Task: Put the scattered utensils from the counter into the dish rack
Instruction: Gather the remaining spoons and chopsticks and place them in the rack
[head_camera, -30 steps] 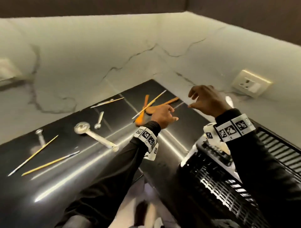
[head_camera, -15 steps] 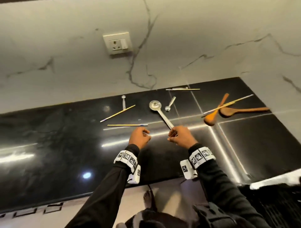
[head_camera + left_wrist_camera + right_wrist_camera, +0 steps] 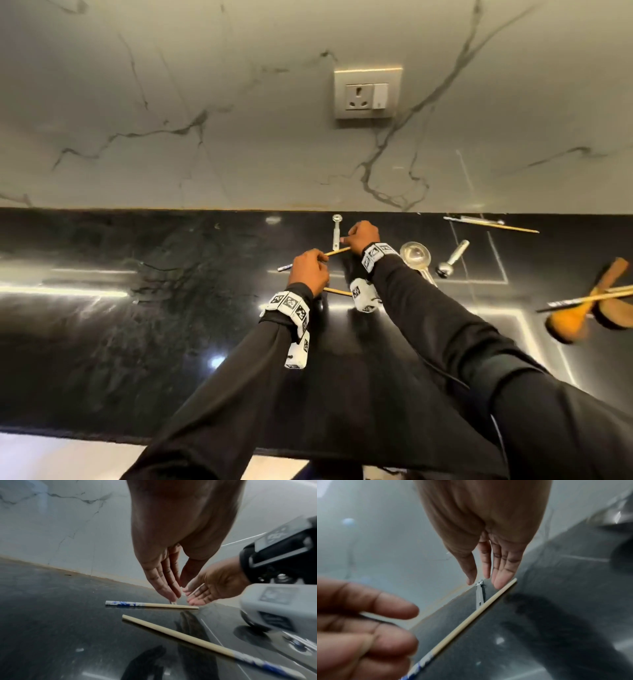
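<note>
Both hands low over far chopstick (image 3: 151,605), flat on table (image 3: 137,342) near wall.
Left hand (image 3: 308,272) relaxed, fingers straight, nothing gripped; tips at mid-shaft.
Right hand (image 3: 363,236) also released, fingertips (image 3: 500,581) at bare wooden end.
Near chopstick (image 3: 180,635) lies apart, untouched.
My plan: pinch thin stick from both sides, roll onto fingertips, lift level.
Glossy table, stick may skid.
Keep clear of small steel tool (image 3: 336,233) just beyond.
Rack out of view.
</note>
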